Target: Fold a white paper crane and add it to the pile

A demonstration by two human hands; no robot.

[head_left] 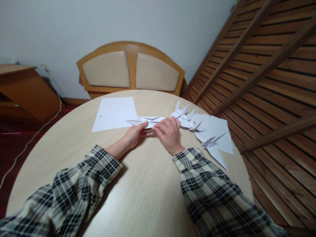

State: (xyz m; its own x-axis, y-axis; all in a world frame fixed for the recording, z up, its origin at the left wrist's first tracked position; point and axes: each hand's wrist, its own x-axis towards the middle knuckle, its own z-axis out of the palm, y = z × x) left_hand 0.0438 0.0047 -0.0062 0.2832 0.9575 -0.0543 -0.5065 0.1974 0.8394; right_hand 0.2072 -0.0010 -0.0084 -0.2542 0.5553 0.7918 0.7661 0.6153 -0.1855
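Observation:
A partly folded white paper piece (145,120) lies on the round pale wooden table (138,184), long and pointed at both ends. My left hand (134,135) pinches its near edge with thumb and fingers closed. My right hand (168,131) presses down on the right part of the same paper, fingers curled onto it. Both arms wear a black-and-white plaid shirt.
A flat white sheet (114,113) lies behind my left hand. Several finished folded paper pieces (209,133) are piled at the table's right edge. A wooden chair (130,70) stands across the table. Slatted wooden panelling (271,82) rises at the right; a cable (32,138) runs on the floor at the left.

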